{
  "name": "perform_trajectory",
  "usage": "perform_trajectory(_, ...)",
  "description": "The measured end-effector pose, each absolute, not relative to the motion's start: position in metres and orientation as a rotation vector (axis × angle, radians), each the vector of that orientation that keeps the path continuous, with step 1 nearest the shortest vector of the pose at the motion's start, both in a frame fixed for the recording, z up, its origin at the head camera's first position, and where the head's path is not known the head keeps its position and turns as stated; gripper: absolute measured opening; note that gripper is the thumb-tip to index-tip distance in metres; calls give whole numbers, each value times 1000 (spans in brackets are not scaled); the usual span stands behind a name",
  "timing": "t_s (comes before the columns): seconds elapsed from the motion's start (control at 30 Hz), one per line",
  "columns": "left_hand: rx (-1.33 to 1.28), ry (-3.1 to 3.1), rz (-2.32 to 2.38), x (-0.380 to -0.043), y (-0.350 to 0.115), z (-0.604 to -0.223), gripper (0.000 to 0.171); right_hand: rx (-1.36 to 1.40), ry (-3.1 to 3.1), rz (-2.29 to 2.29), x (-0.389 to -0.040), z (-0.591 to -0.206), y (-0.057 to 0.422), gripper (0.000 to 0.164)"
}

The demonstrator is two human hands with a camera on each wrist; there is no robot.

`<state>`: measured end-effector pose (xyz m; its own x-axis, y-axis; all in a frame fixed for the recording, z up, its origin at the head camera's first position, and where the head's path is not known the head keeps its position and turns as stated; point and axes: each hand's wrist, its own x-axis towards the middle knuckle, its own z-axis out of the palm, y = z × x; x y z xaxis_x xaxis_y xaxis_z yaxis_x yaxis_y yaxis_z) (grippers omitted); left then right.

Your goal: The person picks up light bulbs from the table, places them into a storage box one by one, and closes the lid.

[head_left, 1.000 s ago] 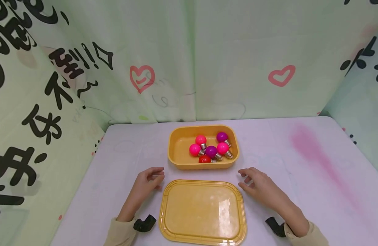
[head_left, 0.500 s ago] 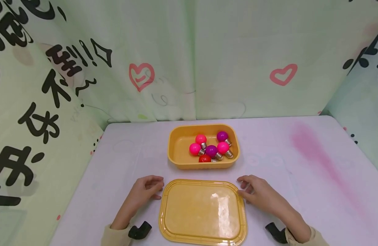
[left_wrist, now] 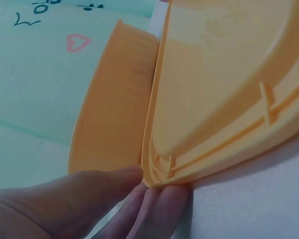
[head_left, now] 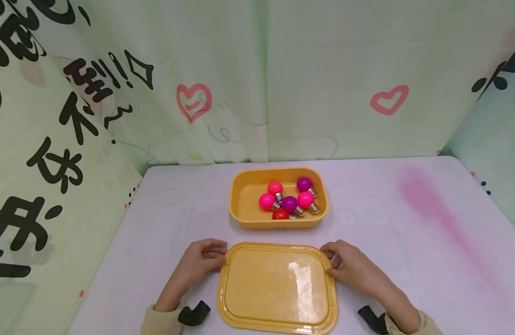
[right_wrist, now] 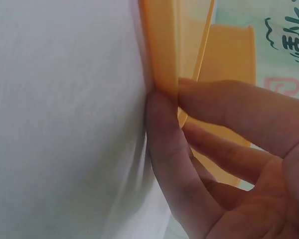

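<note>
A yellow plastic lid (head_left: 274, 288) with rounded corners and a raised rim lies in front of me in the head view. My left hand (head_left: 200, 260) grips its far left corner. The left wrist view shows the thumb at the rim of the lid (left_wrist: 224, 74) and the fingers beneath the corner. At the far right corner, my right hand (head_left: 353, 265) pinches the lid's edge. In the right wrist view the thumb and a fingertip (right_wrist: 162, 102) close on that edge, the other fingers loosely bent behind.
Just beyond the lid stands a yellow open box (head_left: 244, 200). Several light bulbs (head_left: 289, 204) in pink, purple and red, with silver screw bases, lie inside it. A white-covered table (head_left: 391, 209) carries everything, with a pale green curtain (head_left: 307, 70) behind.
Both hands have moved inward and slightly toward me, from beside the lid onto its far corners, and now grip it. The box and bulbs stay as they were.
</note>
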<state>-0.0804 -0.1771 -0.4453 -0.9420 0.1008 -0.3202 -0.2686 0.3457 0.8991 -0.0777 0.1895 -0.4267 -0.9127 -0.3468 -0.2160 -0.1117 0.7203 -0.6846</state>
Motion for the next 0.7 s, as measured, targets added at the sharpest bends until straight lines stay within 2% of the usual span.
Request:
perform_trajectory(0.43,-107,2277,1645,-82,-183,-447,44,-343,2626,-992,-76,-425,188,40)
perform_trajectory(0.7,-115,2208,1727,-86,-186,-443,43,-404,2640,-1048,-80,-420,190,40)
